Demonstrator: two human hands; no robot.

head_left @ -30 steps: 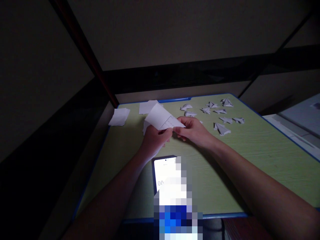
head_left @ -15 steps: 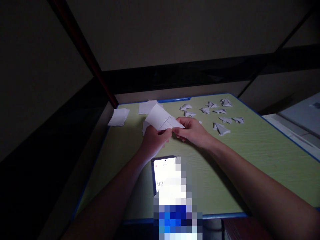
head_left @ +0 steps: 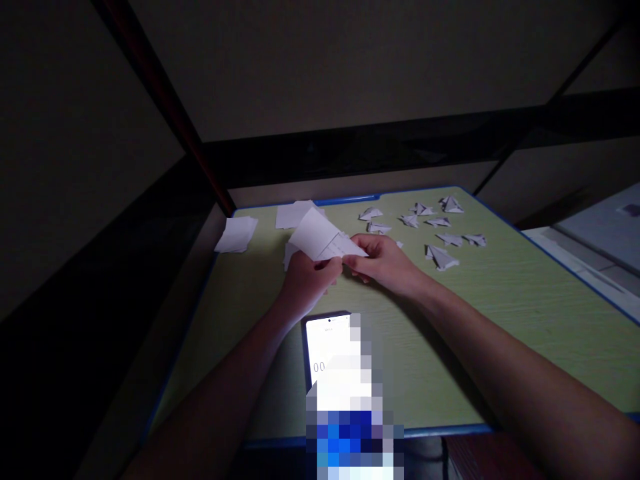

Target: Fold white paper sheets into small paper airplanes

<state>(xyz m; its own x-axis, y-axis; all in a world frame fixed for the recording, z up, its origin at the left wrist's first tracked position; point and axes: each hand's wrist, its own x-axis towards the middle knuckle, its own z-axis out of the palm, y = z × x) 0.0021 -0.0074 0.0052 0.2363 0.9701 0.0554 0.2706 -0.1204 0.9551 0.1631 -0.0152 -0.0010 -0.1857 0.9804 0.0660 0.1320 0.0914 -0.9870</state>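
A white sheet of paper (head_left: 315, 233), partly folded to a point on its right side, is held up above the table between both hands. My left hand (head_left: 307, 277) pinches its lower edge with thumb and fingers. At the pointed right end, my right hand (head_left: 377, 259) grips the paper, thumb in front and fingers behind. The two thumbs nearly meet along the bottom edge. Faint lines of print show on the folded part. Behind the paper, more white sheets (head_left: 290, 252) are partly hidden.
Several folded paper planes (head_left: 443, 257) lie at the back right of the green table (head_left: 500, 320). Stacks of white paper (head_left: 237, 235) sit at the back left. A lit phone (head_left: 330, 340), partly pixelated, lies near the front. Walls border the left and back; a white box-like object (head_left: 600, 227) stands right.
Both hands keep almost the same hold on the paper. The folded right part has shifted slightly; the rest of the view has barely moved.
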